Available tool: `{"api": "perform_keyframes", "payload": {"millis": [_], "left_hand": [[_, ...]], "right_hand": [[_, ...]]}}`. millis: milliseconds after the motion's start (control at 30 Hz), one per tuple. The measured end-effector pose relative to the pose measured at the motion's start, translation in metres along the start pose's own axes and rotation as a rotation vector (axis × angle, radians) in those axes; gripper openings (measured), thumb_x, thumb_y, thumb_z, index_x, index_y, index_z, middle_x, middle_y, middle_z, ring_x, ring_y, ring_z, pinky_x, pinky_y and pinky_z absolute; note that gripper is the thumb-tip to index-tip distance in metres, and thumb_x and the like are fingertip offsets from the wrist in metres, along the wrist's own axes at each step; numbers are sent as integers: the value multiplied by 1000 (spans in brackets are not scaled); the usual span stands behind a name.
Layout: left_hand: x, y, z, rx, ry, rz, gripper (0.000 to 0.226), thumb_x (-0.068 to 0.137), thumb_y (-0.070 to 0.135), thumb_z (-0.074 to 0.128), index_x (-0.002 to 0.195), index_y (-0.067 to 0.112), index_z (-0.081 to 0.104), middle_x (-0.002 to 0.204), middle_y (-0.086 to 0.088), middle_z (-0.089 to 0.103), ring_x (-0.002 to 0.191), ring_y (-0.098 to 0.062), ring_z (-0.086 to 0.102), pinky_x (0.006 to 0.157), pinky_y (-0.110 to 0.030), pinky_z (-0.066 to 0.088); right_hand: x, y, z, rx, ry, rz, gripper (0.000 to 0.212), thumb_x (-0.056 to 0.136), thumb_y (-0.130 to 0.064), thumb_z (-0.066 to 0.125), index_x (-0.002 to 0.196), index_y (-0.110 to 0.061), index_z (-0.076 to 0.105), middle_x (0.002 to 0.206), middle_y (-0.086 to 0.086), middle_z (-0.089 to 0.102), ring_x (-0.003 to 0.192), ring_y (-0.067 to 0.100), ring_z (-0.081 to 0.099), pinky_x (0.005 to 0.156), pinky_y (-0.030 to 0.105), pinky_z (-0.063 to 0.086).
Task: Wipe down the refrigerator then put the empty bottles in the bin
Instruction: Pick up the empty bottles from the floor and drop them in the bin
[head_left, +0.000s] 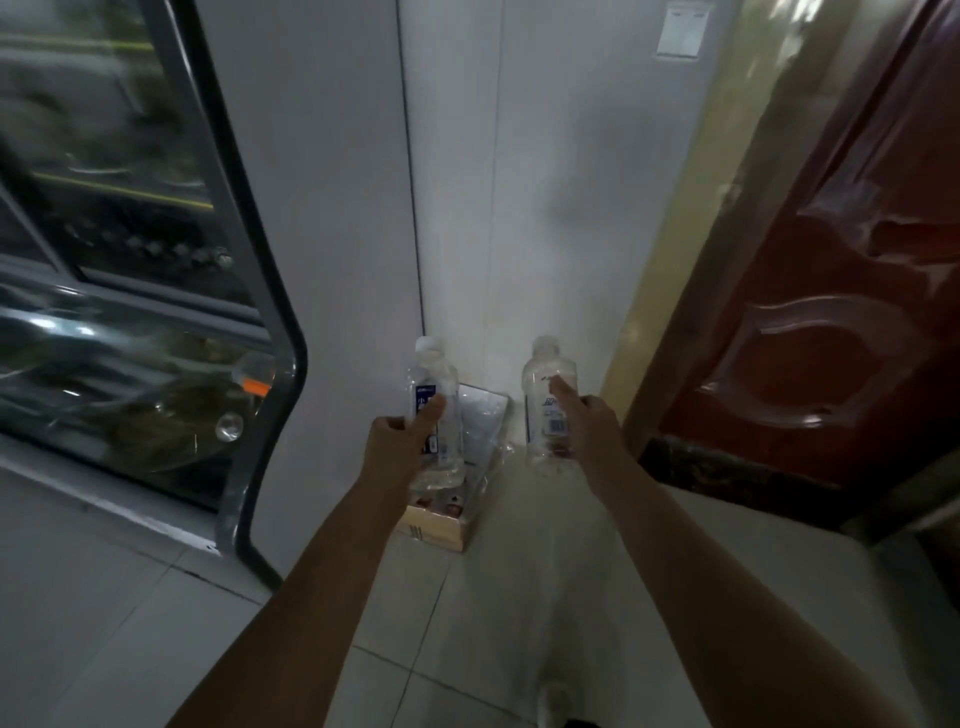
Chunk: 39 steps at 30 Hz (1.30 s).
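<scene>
My left hand grips a clear empty plastic bottle with a white cap and a blue label, held upright. My right hand grips a second clear empty bottle with a barcode label, also upright. Both bottles hang above a cardboard box lined with a clear plastic bag, standing on the floor against the wall between the two hands. The glass-door refrigerator fills the left side, its grey side panel next to the box.
A dark red door with a dark stone threshold stands at the right. A white wall with a switch plate near the top lies ahead. Pale floor tiles run under my arms.
</scene>
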<state>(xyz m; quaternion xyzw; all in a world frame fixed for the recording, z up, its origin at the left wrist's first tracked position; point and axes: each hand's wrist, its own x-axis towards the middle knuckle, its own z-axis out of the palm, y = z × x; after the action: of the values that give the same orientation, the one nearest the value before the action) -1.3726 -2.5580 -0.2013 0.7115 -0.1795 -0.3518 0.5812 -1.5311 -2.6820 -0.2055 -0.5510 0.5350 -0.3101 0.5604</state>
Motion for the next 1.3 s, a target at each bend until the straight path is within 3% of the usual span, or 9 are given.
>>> {"api": "perform_keyframes", "payload": {"millis": [200,333,467,667,733,933,1067,1200,1300], "left_hand": [[80,1,45,-30,164,-71,39,84,40,62,68,4,55,68,-12,54,57,-20,54,43,-16,48],[125,-5,63,-52,218,-155,39,83,40,63,70,4,57,74,-15,59,62,-24,59,62,-30,52],[169,-26,72,-93,245,-247,44,81,42,65,81,-2,61,87,-23,64,76,-32,64,77,-43,53],[252,-62,73,-91,252,-367,41,85,40,62,97,1,62,84,-13,66,70,-25,65,56,-30,52],[284,-73,72,-64,262,-417,42,83,41,63,92,1,63,85,-16,67,72,-28,66,60,-32,53],[367,-125,82,-28,265,-479,29,85,39,61,76,12,60,72,-6,64,53,-11,64,49,-22,48],[409,-181,96,-67,263,-584,30,82,44,62,86,15,62,87,-10,69,75,-23,68,60,-30,52],[447,-252,112,-30,334,-670,33,81,45,62,81,12,59,83,-8,66,70,-18,64,58,-27,48],[477,-311,123,-14,384,-719,35,81,47,61,79,12,59,82,-8,65,72,-19,63,65,-29,51]], "right_hand": [[115,0,9,-57,-124,67,52,88,-50,54,108,-2,58,90,11,63,64,16,60,44,19,42],[172,1,29,-133,-217,98,49,89,-49,52,109,-5,58,79,3,61,49,8,58,35,11,37],[221,16,58,-175,-283,161,52,87,-50,55,110,-2,59,77,3,64,40,5,58,38,14,42],[296,43,116,-234,-338,255,51,89,-47,56,108,0,58,80,6,64,37,4,57,37,15,43],[323,57,138,-271,-350,292,52,87,-49,56,109,-2,58,87,9,67,44,9,61,39,17,46],[405,119,191,-331,-393,359,56,83,-54,59,106,-3,58,91,12,69,53,15,63,45,22,51],[460,176,216,-356,-401,392,56,84,-56,57,105,-4,58,90,10,68,57,16,63,55,27,54],[511,244,241,-471,-464,382,60,82,-61,54,107,-6,56,91,8,68,68,18,66,65,34,57],[546,294,260,-631,-536,346,55,85,-62,50,98,-9,59,79,1,63,66,12,60,54,24,47]]}}
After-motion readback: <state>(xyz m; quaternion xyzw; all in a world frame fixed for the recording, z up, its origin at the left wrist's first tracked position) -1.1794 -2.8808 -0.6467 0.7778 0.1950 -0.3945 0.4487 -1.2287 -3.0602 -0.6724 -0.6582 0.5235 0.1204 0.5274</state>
